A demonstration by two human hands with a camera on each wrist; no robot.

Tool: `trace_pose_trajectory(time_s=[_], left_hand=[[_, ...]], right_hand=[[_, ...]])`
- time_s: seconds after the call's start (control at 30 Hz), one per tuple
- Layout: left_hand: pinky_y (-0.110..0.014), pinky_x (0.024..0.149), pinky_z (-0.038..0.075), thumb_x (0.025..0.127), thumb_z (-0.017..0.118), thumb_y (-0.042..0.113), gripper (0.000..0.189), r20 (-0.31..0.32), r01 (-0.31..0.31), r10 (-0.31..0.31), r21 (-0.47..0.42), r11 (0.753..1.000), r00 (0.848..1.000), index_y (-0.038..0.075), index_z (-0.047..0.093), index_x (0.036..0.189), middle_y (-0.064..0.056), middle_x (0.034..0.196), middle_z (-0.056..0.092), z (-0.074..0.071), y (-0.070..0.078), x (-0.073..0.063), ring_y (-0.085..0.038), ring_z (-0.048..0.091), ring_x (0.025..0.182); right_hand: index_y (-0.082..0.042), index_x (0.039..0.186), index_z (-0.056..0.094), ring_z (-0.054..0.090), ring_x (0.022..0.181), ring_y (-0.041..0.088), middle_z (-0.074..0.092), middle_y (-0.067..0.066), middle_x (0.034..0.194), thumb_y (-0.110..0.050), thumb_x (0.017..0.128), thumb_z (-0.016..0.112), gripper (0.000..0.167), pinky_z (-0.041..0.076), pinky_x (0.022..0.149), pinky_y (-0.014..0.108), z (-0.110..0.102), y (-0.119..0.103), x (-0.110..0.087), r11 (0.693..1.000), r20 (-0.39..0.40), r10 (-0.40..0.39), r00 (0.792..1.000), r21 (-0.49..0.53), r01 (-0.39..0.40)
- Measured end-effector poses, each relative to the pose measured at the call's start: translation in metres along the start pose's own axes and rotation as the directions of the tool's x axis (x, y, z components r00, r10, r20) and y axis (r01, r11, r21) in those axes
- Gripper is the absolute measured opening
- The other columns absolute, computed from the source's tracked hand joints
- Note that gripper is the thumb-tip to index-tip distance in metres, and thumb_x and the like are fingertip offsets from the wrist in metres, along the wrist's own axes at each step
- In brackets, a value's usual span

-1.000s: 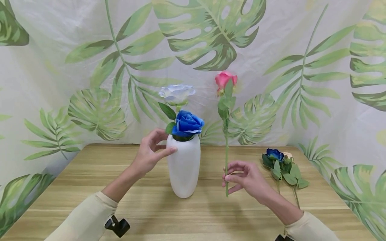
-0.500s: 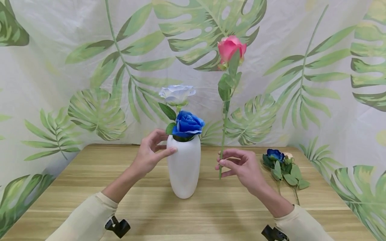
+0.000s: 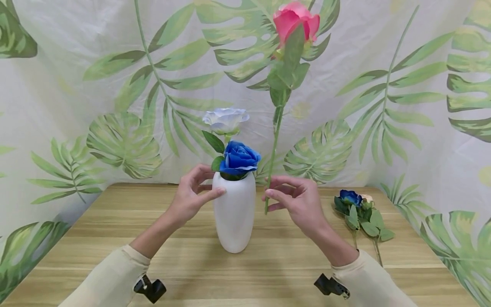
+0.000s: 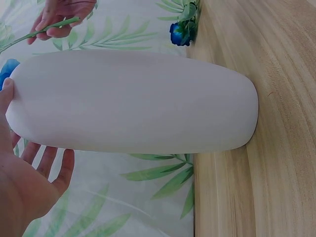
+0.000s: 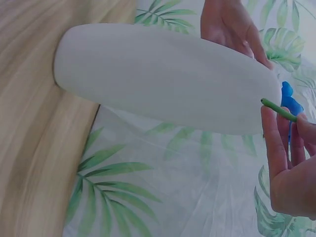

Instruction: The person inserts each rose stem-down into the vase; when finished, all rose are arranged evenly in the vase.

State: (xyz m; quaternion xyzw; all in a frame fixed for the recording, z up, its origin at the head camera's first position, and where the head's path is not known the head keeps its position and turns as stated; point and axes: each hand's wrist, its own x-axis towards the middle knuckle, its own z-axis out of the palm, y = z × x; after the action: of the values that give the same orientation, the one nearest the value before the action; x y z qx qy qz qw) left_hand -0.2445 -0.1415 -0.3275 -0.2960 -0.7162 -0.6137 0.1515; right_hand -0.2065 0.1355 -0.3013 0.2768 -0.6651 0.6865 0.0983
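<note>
A tall white vase (image 3: 235, 217) stands upright on the table with a white rose (image 3: 225, 120) and a blue rose (image 3: 240, 157) in its mouth. My left hand (image 3: 190, 194) holds the vase near the rim, thumb on the front and fingers round the left side. To the right of the vase, my right hand (image 3: 301, 202) pinches a pink rose (image 3: 296, 23) low on its green stem. The stem leans slightly, flower up, and its lower end hangs above the tabletop. In the right wrist view the cut end of the stem (image 5: 276, 108) pokes out past the fingertips, close beside the vase.
Another blue rose (image 3: 350, 197) and a cream rose (image 3: 367, 198) lie on the right side of the wooden table (image 3: 184, 273), stems toward the front. A leaf-printed cloth (image 3: 261, 106) hangs behind the table. Each sleeve carries a small black camera mount.
The right hand has lifted the pink rose and brought it left, nearer the vase, its stem now tilting more. The left hand and the vase have stayed in place.
</note>
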Motion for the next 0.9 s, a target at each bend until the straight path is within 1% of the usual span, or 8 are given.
trace_pose_trajectory(time_s=[0.1,0.2,0.33,0.5,0.6,0.73,0.9], left_hand=[[-0.03,0.09,0.058,0.088,0.077,-0.004,0.04,0.0,0.001,-0.001,0.002,1.0,1.0,-0.007,0.057,0.123,0.001,0.118,0.067,0.0,0.0,0.0,-0.012,0.066,0.111],[-0.031,0.09,0.058,0.088,0.077,-0.003,0.04,0.001,0.002,-0.002,0.001,1.0,1.0,-0.007,0.058,0.123,0.0,0.118,0.068,0.0,0.0,0.0,-0.012,0.066,0.111],[-0.032,0.09,0.059,0.088,0.077,-0.003,0.039,0.004,0.001,-0.001,-0.001,1.0,1.0,-0.007,0.058,0.122,0.0,0.117,0.068,0.0,-0.001,-0.001,-0.012,0.066,0.11],[-0.031,0.09,0.058,0.088,0.077,-0.003,0.039,0.004,0.003,-0.003,0.004,1.0,1.0,-0.007,0.058,0.122,-0.001,0.118,0.068,0.001,-0.001,-0.002,-0.012,0.066,0.111],[-0.031,0.09,0.058,0.088,0.077,-0.003,0.039,-0.001,0.0,0.0,0.007,1.0,1.0,-0.007,0.058,0.122,-0.001,0.118,0.068,0.001,-0.001,-0.002,-0.012,0.066,0.111],[-0.031,0.09,0.058,0.087,0.077,-0.003,0.04,-0.005,-0.002,0.002,0.009,1.0,1.0,-0.007,0.058,0.122,0.001,0.119,0.068,0.001,0.0,-0.002,-0.012,0.066,0.112],[-0.031,0.09,0.058,0.088,0.077,-0.003,0.041,-0.004,0.003,-0.003,0.005,1.0,1.0,-0.007,0.058,0.123,0.001,0.12,0.067,0.0,0.0,-0.001,-0.012,0.066,0.112]], right_hand=[[0.02,0.111,0.066,0.076,0.079,0.022,0.073,0.0,0.088,0.016,0.09,0.068,0.021,0.063,0.064,0.045,0.004,-0.002,0.004,1.0,-0.001,-0.022,1.0,0.019,0.022],[0.02,0.11,0.066,0.076,0.079,0.021,0.073,0.002,0.088,0.016,0.09,0.069,0.021,0.063,0.064,0.046,0.007,-0.003,0.007,0.998,-0.004,-0.048,0.999,0.029,0.048],[0.02,0.108,0.068,0.077,0.08,0.02,0.073,0.01,0.088,0.013,0.09,0.072,0.02,0.063,0.064,0.047,0.01,-0.005,0.01,0.998,-0.021,-0.056,0.998,0.029,0.057],[0.017,0.107,0.07,0.077,0.08,0.025,0.07,0.022,0.091,0.012,0.089,0.074,0.02,0.063,0.064,0.048,0.012,-0.008,0.015,0.999,-0.044,-0.052,0.998,-0.003,0.052],[0.017,0.107,0.07,0.077,0.08,0.023,0.069,0.026,0.093,0.012,0.088,0.074,0.02,0.063,0.064,0.048,0.014,-0.011,0.019,0.999,-0.049,-0.054,0.997,-0.01,0.053],[0.018,0.108,0.069,0.077,0.079,0.018,0.069,0.025,0.093,0.014,0.089,0.072,0.02,0.063,0.064,0.047,0.017,-0.016,0.024,0.998,-0.05,-0.066,0.997,-0.012,0.066],[0.019,0.109,0.068,0.077,0.081,0.017,0.069,0.022,0.094,0.013,0.09,0.072,0.021,0.063,0.066,0.049,0.021,-0.019,0.031,0.998,-0.05,-0.064,0.997,-0.001,0.064]])
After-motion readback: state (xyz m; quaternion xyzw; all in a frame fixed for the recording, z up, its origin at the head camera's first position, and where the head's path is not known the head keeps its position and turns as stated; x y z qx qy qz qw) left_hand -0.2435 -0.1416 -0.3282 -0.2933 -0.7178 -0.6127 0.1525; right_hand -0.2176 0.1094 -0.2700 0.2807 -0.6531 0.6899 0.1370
